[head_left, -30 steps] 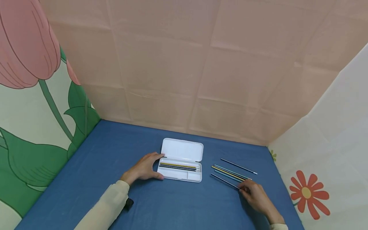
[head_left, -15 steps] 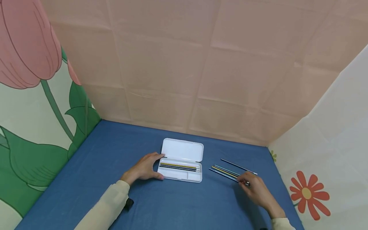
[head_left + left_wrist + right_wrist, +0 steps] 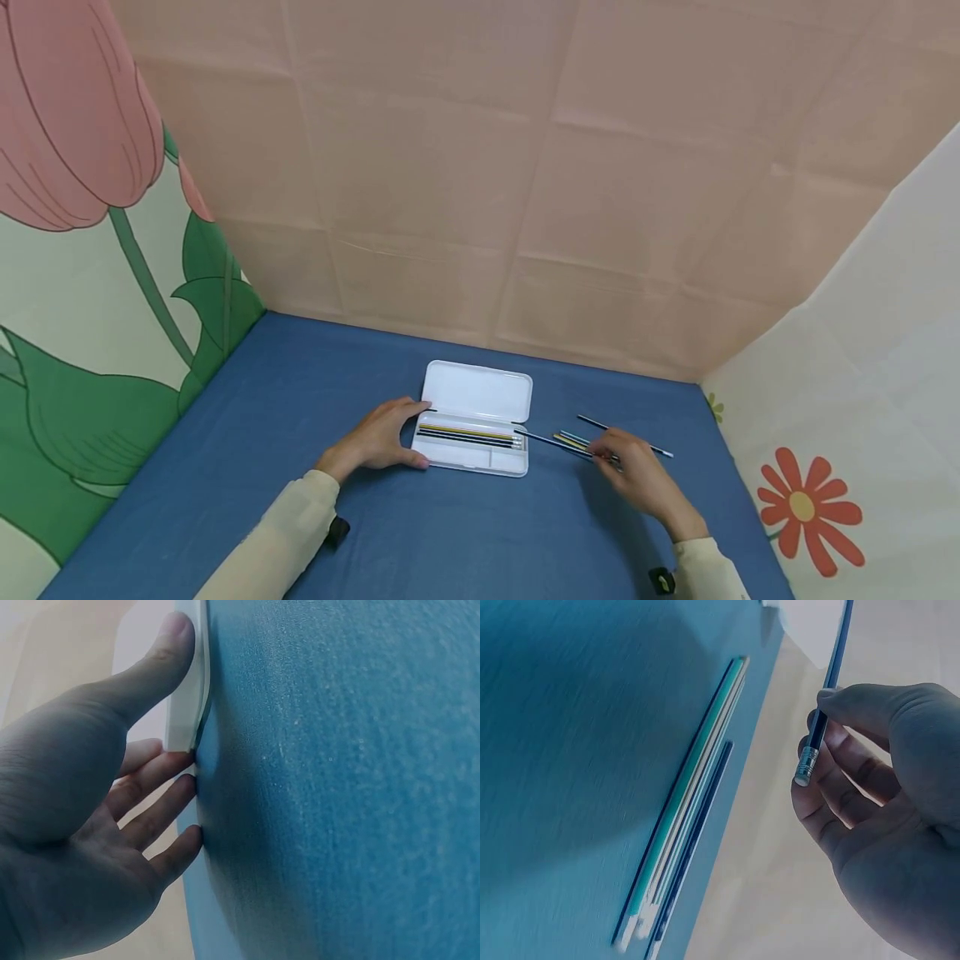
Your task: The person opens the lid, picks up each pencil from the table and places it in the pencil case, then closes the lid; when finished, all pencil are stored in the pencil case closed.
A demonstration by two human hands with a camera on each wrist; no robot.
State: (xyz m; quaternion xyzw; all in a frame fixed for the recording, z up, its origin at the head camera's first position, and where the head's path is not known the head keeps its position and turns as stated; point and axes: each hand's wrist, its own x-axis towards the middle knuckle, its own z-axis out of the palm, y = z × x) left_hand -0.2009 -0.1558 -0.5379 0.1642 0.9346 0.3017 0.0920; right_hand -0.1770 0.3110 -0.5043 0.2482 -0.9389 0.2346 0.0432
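Note:
A white pencil case [image 3: 453, 457] lies on the blue cloth, its lid [image 3: 476, 392] folded back. Several black and yellow pencils [image 3: 465, 435] lie side by side in its long compartment. My left hand [image 3: 381, 437] rests at the case's left end, fingers extended, thumb along its front corner. To the right, my right hand [image 3: 636, 471] pinches a dark blue pencil [image 3: 841, 649] near its eraser end between thumb and fingers. The far tip of that pencil overlaps the case's right edge in the head view. The left wrist view shows the case's corner [image 3: 187, 712] beside the thumb.
Below the right hand several loose pencils [image 3: 679, 810], teal and pale, lie close together on the cloth. A separate dark pencil [image 3: 662, 452] lies behind them, partly hidden by the hand. A beige backdrop [image 3: 480, 208] rises behind the table, with flower-printed sheets at both sides.
My right hand has lifted the dark blue pencil and carried it left, over the other loose pencils to the case's right edge. The left hand has stayed at the case.

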